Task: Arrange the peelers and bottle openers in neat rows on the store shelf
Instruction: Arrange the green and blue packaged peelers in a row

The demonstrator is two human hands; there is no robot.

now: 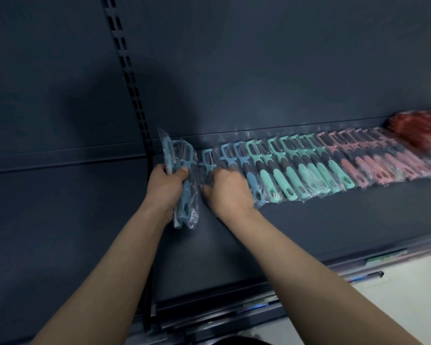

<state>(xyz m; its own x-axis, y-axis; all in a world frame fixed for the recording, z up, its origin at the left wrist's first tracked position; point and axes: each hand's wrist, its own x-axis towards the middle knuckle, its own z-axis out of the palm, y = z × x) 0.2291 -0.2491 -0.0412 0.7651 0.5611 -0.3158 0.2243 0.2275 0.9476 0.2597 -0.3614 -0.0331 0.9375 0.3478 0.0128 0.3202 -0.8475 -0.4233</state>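
Note:
A long row of bagged peelers (pixel 309 168) lies along the back of the dark shelf (pixel 309 225), blue at the left, then mint green, then pink. My left hand (pixel 166 186) grips a small stack of blue peelers (pixel 182 180) in clear bags, held upright just left of the row. My right hand (pixel 225 189) rests on the leftmost blue peeler (pixel 207 160) of the row, fingers curled down over its handle; whether it grips it is hidden. No bottle opener is clearly seen.
A blurred pile of red bagged items (pixel 421 125) sits at the far right end of the row. A slotted upright (pixel 132 78) runs up the back panel at the left. The shelf's front rail (pixel 259 306) carries price labels.

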